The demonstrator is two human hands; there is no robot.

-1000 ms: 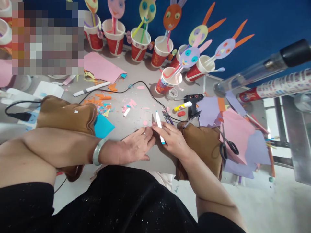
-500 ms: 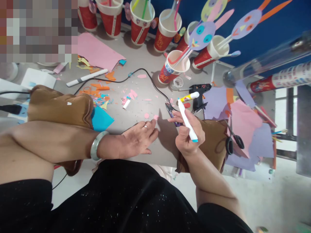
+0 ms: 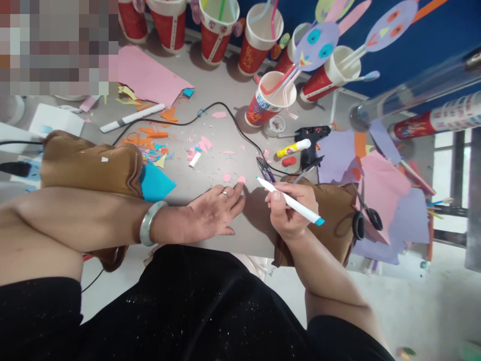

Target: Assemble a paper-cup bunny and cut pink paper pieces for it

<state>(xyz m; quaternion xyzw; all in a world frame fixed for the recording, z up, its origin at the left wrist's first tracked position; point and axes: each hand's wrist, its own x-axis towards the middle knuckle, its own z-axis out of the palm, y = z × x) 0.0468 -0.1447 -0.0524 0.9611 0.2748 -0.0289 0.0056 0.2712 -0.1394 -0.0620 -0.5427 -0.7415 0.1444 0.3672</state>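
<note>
My right hand (image 3: 293, 208) grips a white felt-tip marker (image 3: 298, 205) with a blue end; its uncapped blue tip points up and left. Flat on the table lies my left hand (image 3: 212, 213), fingers stretched out. One of its fingertips touches a small pink paper circle (image 3: 242, 179). A second pink circle (image 3: 226, 177) lies just to the left, apart from the fingers. Beyond the marker tip are scissors with purple handles (image 3: 266, 169). A white marker cap (image 3: 194, 160) rests among pink paper scraps (image 3: 205, 144).
Red paper cups (image 3: 263, 100) with straws and paper rabbit faces (image 3: 316, 46) line the back. A yellow glue stick (image 3: 293, 148), black glue gun (image 3: 311, 143) and black cable (image 3: 240, 123) lie ahead. Brown cushions (image 3: 90, 163) flank the hands. Black-handled scissors (image 3: 363, 215) lie right on coloured paper.
My right hand has turned the marker so that its tip has swung left and down toward the pink circles, and the fingers have closed into a writing grip. My left hand stays in place.
</note>
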